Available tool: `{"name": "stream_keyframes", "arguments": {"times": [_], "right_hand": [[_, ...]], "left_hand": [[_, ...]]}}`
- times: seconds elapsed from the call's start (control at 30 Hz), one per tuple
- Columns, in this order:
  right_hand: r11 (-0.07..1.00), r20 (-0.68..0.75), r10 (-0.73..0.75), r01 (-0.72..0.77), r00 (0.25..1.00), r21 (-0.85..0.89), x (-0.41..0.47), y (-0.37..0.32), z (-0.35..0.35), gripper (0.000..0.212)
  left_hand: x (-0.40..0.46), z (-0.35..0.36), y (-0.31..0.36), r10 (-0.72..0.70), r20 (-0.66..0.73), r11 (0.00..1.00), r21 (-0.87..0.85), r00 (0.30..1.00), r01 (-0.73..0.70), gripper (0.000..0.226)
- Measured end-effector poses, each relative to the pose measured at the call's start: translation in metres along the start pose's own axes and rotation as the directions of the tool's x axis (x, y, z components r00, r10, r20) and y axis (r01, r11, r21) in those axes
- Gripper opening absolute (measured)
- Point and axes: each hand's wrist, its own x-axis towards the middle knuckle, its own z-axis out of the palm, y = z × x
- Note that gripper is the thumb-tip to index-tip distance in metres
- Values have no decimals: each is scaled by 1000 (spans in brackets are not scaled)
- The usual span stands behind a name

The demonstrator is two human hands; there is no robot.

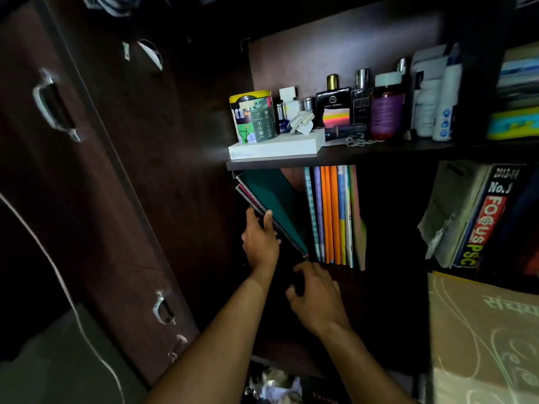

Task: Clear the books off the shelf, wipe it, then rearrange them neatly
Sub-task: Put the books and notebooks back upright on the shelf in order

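On the upper shelf board (364,153), at about one o'clock, stand a black perfume bottle (332,104), a purple jar (387,112), a printed tin (250,116) and a flat white box (277,145). At nine o'clock a dark cupboard door (122,170) carries a metal handle (48,104). Crumpled paper (274,387) lies at six o'clock.

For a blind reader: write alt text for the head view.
The left hand grips tilted dark green-covered books in a dim wooden shelf, the right hand open below; upright orange and pastel notebooks stand beside them.
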Motion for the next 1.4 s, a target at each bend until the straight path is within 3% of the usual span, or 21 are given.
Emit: {"name": "stream_keyframes", "arguments": {"times": [0.13, 0.27, 0.5, 0.63, 0.67, 0.73, 0.83, 0.93, 1.0, 1.23, 1.4], "right_hand": [[1000, -4, 10, -10, 1000, 18, -1, -1, -3, 43], [999, -9, 32, -32, 999, -15, -4, -2, -4, 38], [995, 0, 93, -93, 996, 29, -8, -2, -11, 41], [997, 260, 82, -78, 962, -27, -32, -8, -36, 55], [998, 268, 57, -48, 962, -40, -41, -8, -45, 56], [989, 134, 31, -11, 990, -148, -60, -6, -71, 52], [877, -106, 162, -192, 981, -440, -99, 11, -131, 51], [718, -55, 462, -410, 885, -562, -128, 36, -173, 81], [688, 4, 519, -415, 855, -595, -139, 43, -178, 89], [674, 79, 572, -412, 817, -613, -124, 23, -156, 79], [687, 107, 508, -327, 855, -649, -125, 30, -170, 67]], "left_hand": [[-10, -4, -15, -66, 138, 992, -102, 988, 80, 59], [-29, -1, -28, -175, 358, 980, -24, 917, 197, 67], [-38, -7, -27, -161, 305, 983, 137, 939, 124, 58], [-84, -17, -16, -128, 357, 975, 215, 925, 52, 48], [-95, -17, -12, -121, 376, 975, 218, 919, 39, 40], [-120, -12, -5, -50, 427, 977, 210, 903, -45, 26], [-168, 7, 15, 72, 592, 979, 110, 802, -169, 14], [-198, 21, 31, 161, 797, 923, 88, 582, -375, 31], [-198, 23, 30, 187, 842, 867, 101, 506, -488, 39], [-193, 14, 28, 213, 843, 878, 57, 494, -476, 26], [-194, 16, 28, 187, 837, 880, 90, 515, -466, 29]]}}
